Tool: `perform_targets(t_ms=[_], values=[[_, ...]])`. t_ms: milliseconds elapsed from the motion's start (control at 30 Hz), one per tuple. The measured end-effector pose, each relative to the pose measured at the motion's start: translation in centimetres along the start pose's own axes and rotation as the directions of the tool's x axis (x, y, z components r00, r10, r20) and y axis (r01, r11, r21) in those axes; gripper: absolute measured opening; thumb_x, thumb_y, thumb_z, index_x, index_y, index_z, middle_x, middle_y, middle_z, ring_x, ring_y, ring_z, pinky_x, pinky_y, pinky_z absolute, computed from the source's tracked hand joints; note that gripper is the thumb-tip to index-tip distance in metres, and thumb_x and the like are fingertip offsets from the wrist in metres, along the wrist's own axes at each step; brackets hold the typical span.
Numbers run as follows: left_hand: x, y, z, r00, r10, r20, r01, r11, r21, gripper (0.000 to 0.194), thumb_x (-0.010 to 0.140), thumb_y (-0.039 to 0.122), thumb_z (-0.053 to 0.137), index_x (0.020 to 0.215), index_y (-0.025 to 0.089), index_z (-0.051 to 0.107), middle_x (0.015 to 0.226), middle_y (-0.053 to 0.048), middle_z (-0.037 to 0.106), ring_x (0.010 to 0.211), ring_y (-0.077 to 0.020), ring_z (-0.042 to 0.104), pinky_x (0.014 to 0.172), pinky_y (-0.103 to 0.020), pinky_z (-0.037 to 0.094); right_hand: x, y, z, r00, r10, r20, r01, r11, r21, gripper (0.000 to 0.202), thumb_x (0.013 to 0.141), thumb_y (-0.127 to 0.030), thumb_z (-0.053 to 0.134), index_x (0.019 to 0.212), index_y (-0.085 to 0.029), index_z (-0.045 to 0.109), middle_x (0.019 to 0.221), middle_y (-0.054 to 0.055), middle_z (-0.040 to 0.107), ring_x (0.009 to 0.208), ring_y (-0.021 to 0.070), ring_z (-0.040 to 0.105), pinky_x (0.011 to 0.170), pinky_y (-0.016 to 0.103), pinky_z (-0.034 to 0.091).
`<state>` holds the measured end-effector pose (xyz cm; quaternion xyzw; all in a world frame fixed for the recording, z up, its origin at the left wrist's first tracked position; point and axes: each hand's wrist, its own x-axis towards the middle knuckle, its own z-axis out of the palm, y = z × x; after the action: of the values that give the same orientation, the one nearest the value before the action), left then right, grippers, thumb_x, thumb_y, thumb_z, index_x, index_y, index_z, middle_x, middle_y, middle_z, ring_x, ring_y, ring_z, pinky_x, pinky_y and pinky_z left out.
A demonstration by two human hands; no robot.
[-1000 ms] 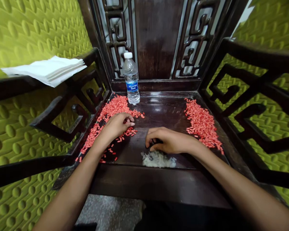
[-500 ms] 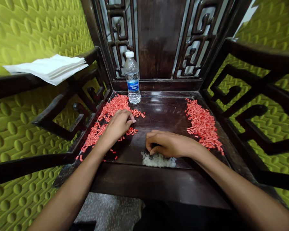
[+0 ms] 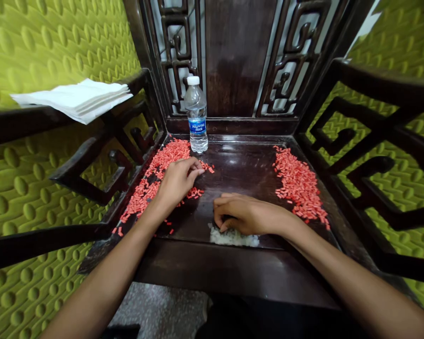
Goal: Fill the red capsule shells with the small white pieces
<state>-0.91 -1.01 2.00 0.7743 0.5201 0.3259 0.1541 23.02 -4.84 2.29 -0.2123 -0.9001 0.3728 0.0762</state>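
Over the inner edge of the left heap of small red tube-like pieces (image 3: 173,151) is my left hand (image 3: 182,178). Its thumb and fingertips come together in a pinch, and whatever lies between them is too small to make out. My right hand (image 3: 238,212) is curled, fingertips bent down, just above a small pile of whitish translucent bits (image 3: 233,238) near the seat's front edge. Anything in its fingers is hidden. A second heap of the red pieces (image 3: 300,186) lies on the right side of the dark wooden seat (image 3: 240,165).
A water bottle (image 3: 198,117) with a white cap stands upright at the back left, beside the red heap. White paper napkins (image 3: 77,101) rest on the left armrest. Carved wooden armrests bound both sides, with a tall backrest (image 3: 238,56) behind.
My left hand has moved slightly right and its thumb and fingertips are closer together. My right hand has stayed nearly in place over the whitish pile. The view has shifted a little.
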Motion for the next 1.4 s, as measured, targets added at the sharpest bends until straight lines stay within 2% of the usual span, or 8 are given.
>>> perform_targets(t_ms=[267,533,700,867,967,1100,1267,1400], values=[[-0.2,-0.4,0.4,0.984,0.144,-0.102,-0.138,0.988,0.062,0.009,0.102,0.022,0.066,0.096,0.020,0.072,0.094,-0.004,0.078,0.091,-0.0229,0.072,0.087,-0.035,0.054,-0.2,0.7,-0.4,0.976,0.139,-0.170,-0.094,0.964,0.250,0.014,0.094,-0.015,0.072,0.082,-0.018,0.068,0.077,0.000,0.073,0.072,0.0151,0.062,0.070,0.026,0.045],[-0.4,-1.1,0.3,0.933,0.314,-0.175,-0.285,0.943,0.170,0.023,0.109,0.020,0.050,0.099,0.019,0.071,0.097,-0.009,0.077,0.097,-0.0260,0.069,0.092,-0.041,0.055,0.5,-0.4,-1.0,0.914,0.159,-0.372,-0.083,0.974,0.212,0.014,0.094,-0.026,0.070,0.097,-0.017,0.080,0.094,0.007,0.081,0.088,0.0214,0.073,0.088,0.036,0.056],[-0.8,-0.2,0.5,0.886,0.448,-0.122,-0.411,0.878,0.245,0.030,0.106,0.010,0.046,0.111,0.018,0.074,0.106,-0.013,0.078,0.104,-0.0274,0.069,0.094,-0.042,0.056,-1.3,-1.3,1.6,0.783,0.255,-0.567,-0.154,0.963,0.220,0.025,0.094,-0.040,0.068,0.087,-0.017,0.076,0.080,0.007,0.077,0.073,0.0214,0.069,0.072,0.034,0.055],[-1.9,2.5,0.2,0.813,0.582,-0.029,-0.554,0.787,0.271,0.032,0.100,0.004,0.054,0.118,0.019,0.075,0.116,-0.013,0.079,0.111,-0.0273,0.069,0.093,-0.042,0.055,-6.6,-1.7,4.3,0.575,0.353,-0.738,-0.207,0.936,0.286,0.046,0.091,-0.067,0.068,0.086,-0.021,0.072,0.076,0.008,0.076,0.071,0.0251,0.073,0.069,0.038,0.060],[-4.2,4.2,-0.2,0.792,0.610,-0.039,-0.578,0.768,0.276,0.031,0.102,0.008,0.054,0.124,0.018,0.074,0.118,-0.013,0.080,0.115,-0.0282,0.069,0.098,-0.045,0.054,-10.2,-2.2,5.6,0.442,0.396,-0.805,-0.219,0.918,0.331,0.056,0.088,-0.078,0.065,0.087,-0.022,0.070,0.077,0.011,0.077,0.070,0.0282,0.075,0.068,0.041,0.062],[-9.8,4.8,-0.7,0.821,0.551,-0.151,-0.502,0.822,0.268,0.028,0.108,0.014,0.052,0.126,0.017,0.073,0.116,-0.013,0.081,0.113,-0.0281,0.070,0.097,-0.045,0.056,-12.8,-2.7,7.2,0.348,0.401,-0.847,-0.238,0.912,0.333,0.060,0.087,-0.082,0.064,0.087,-0.022,0.069,0.076,0.012,0.077,0.069,0.0306,0.075,0.068,0.044,0.063],[-16.3,2.5,-1.7,0.864,0.418,-0.280,-0.364,0.904,0.225,0.024,0.108,0.017,0.054,0.117,0.021,0.076,0.107,-0.009,0.082,0.103,-0.0269,0.072,0.093,-0.045,0.060,-12.7,-2.6,8.1,0.334,0.320,-0.887,-0.314,0.925,0.215,0.052,0.095,-0.073,0.062,0.090,-0.023,0.071,0.084,0.011,0.078,0.079,0.0305,0.075,0.082,0.048,0.062],[-18.2,0.7,-2.3,0.883,0.310,-0.351,-0.262,0.948,0.179,0.022,0.108,0.020,0.054,0.112,0.021,0.076,0.103,-0.010,0.082,0.100,-0.0272,0.072,0.092,-0.045,0.061,-12.4,-2.4,8.7,0.381,0.237,-0.893,-0.366,0.926,0.090,0.042,0.102,-0.060,0.065,0.097,-0.018,0.071,0.096,0.008,0.077,0.093,0.0249,0.075,0.093,0.047,0.060]])
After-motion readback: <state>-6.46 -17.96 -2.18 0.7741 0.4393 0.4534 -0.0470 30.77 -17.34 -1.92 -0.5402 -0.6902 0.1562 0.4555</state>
